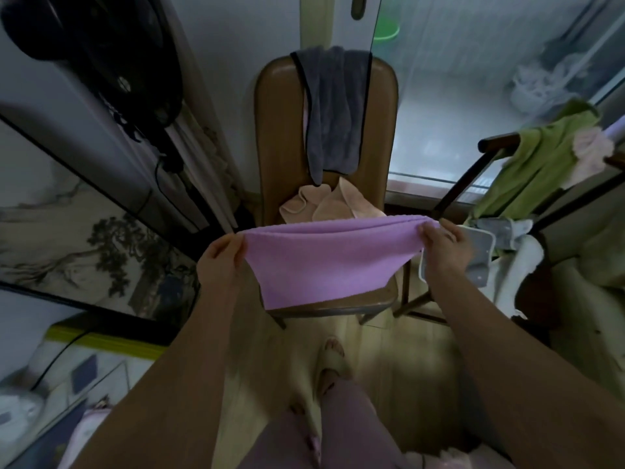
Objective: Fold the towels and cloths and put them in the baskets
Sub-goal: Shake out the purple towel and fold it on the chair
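A purple towel (324, 262) hangs doubled over in front of a brown chair (277, 137), stretched between both hands. My left hand (221, 262) pinches its upper left corner and my right hand (446, 247) pinches its upper right corner. On the chair seat behind it lies a crumpled peach cloth (324, 204). A grey towel (333, 110) with dark trim is draped over the chair back. A green cloth (537, 160) and a pale pink cloth (590, 150) hang on a dark rack at the right. No basket is recognisable in view.
A dark wooden rack (463, 184) stands right of the chair, with a white and grey padded thing (487, 252) below it. A black fan (88, 52) and a painted panel (84, 245) fill the left. Wooden floor and my feet (333, 363) are below.
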`<state>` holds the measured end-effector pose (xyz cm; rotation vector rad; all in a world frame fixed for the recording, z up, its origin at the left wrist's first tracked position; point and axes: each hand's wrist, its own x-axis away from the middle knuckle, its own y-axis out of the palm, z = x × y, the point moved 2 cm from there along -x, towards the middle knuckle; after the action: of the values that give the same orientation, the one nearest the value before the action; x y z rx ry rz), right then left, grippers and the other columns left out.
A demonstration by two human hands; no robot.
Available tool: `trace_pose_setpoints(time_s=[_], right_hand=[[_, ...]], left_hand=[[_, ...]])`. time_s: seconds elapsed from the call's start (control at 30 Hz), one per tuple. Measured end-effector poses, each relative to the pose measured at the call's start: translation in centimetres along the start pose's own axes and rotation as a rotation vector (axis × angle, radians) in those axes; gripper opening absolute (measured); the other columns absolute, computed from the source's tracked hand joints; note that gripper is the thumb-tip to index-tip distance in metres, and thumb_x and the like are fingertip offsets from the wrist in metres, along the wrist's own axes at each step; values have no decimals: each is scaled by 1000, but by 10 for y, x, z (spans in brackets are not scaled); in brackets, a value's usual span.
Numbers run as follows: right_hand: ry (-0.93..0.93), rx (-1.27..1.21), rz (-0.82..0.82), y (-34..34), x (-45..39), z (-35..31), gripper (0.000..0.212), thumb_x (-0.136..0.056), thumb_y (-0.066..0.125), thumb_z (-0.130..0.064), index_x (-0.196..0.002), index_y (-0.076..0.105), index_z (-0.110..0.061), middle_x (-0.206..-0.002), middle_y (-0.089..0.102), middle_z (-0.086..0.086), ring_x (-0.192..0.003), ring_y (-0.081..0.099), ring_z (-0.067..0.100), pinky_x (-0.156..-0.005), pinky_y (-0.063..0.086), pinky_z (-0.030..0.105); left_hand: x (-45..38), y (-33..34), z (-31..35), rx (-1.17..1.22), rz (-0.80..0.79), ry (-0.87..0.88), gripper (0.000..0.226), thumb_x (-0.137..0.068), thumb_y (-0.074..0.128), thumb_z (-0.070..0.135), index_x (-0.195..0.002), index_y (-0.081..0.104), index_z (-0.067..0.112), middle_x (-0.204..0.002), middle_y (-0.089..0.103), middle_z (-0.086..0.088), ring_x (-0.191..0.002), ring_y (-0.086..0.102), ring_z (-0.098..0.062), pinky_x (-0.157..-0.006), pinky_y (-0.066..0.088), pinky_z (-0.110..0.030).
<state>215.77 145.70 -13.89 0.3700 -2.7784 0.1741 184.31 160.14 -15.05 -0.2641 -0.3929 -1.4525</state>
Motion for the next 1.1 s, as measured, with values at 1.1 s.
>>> trace_pose_setpoints(time_s=[1.1], right_hand=[[-5, 318, -57, 71, -115, 77, 18, -92, 51, -23, -75, 48, -21, -72, 49, 2, -76, 52, 20, -65, 51, 36]], left_hand=[[-117, 66, -76, -502, 153, 141, 23, -91, 58, 14, -114, 61, 11, -98, 60, 1, -95, 57, -17, -81, 49, -29]])
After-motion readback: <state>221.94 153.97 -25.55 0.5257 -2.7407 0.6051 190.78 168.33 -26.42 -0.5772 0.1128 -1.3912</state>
